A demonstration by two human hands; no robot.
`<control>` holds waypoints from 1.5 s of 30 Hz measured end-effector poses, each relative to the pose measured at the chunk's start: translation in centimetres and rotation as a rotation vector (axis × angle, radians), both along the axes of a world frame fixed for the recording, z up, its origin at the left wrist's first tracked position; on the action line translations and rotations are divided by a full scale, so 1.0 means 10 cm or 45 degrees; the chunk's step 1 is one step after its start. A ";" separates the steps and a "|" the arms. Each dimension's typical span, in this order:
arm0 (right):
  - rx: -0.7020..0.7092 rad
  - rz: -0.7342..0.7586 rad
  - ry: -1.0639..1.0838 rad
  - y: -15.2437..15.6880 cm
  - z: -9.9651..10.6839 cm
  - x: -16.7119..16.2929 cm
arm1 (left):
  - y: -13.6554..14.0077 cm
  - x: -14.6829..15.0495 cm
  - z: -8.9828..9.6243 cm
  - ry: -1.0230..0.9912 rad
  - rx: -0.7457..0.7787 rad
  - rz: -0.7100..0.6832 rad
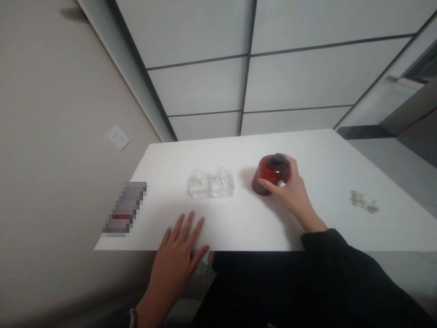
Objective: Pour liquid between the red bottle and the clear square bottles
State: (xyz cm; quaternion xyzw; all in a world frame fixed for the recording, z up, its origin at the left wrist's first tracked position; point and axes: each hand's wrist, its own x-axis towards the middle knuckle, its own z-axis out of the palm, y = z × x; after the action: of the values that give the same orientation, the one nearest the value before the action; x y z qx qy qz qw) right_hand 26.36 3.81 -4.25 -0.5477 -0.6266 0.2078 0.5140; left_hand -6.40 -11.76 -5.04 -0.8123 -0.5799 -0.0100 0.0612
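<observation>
My right hand [290, 184] is wrapped round a dark red translucent bottle [266, 175] with a black cap, at the right of the white table's middle. The bottle is upright or slightly tilted; whether its base touches the table I cannot tell. My left hand [179, 250] lies with spread fingers at the table's front edge, holding nothing. Beyond its fingertips stand two small clear square containers [211, 186] side by side, each with a rounded clear piece on top.
The white table [235, 228] carries a blurred-out flat item [125, 209] at its left edge and a crumpled whitish piece [364, 202] at the right. A wall with a socket [118, 137] borders the left side. White panelled doors [205, 91] stand behind.
</observation>
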 end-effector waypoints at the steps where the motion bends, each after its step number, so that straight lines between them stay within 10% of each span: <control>1: 0.005 0.000 -0.002 0.00 0.00 0.00 | 0.05 -0.05 0.01 0.002 0.003 0.070; 5: 0.002 -0.001 -0.002 0.00 -0.01 0.00 | 0.15 0.22 0.02 -0.057 -0.052 0.139; 12: -0.032 0.012 -0.013 0.01 -0.04 0.03 | -0.02 1.27 0.11 -0.386 -0.287 -0.278; 23: -0.046 0.042 0.046 0.00 0.03 -0.01 | 0.13 0.30 -0.17 -0.021 0.190 0.001; 34: -0.031 0.112 0.060 0.01 0.02 0.04 | 0.25 1.92 0.04 -0.486 -0.247 -0.313; 45: -0.020 0.100 0.022 0.04 0.06 0.10 | 0.47 1.49 0.06 -0.392 -0.265 -0.235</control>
State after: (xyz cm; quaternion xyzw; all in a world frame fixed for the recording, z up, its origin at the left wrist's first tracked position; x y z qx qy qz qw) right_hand 27.38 4.25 -3.66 -0.5249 -0.6414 0.2375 0.5066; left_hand 8.54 -7.04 -4.47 -0.8528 -0.5035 -0.0796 -0.1135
